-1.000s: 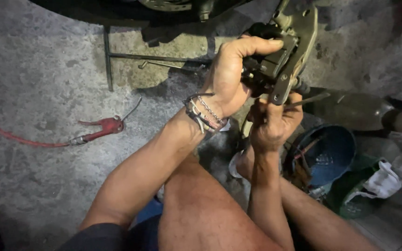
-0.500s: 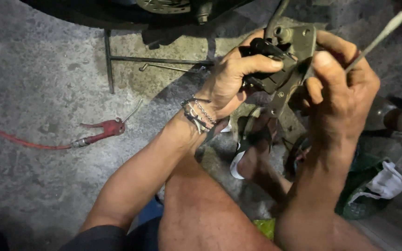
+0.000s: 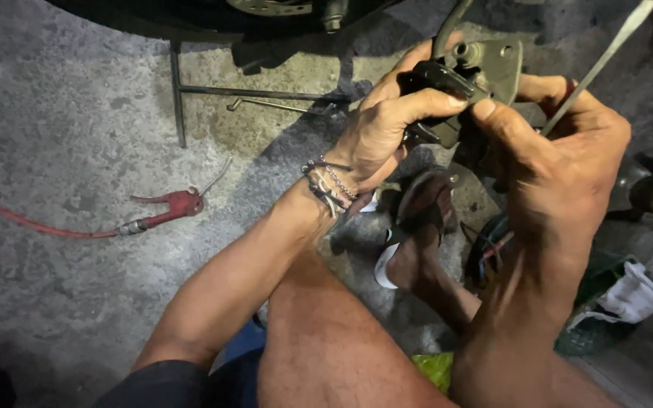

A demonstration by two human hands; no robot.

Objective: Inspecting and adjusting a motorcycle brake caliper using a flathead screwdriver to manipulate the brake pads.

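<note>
I see a grimy olive metal bracket with a black lever, up at one o'clock. My left hand grips it; my right hand clasps a thin rod.

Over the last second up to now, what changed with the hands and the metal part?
The right hand rose from beneath the metal bracket to its right side, now gripping a thin metal rod while its thumb presses the bracket. The bracket sits higher in view. The left hand kept its grip on the bracket's black part. The red air blow gun stayed on the concrete floor.
</note>
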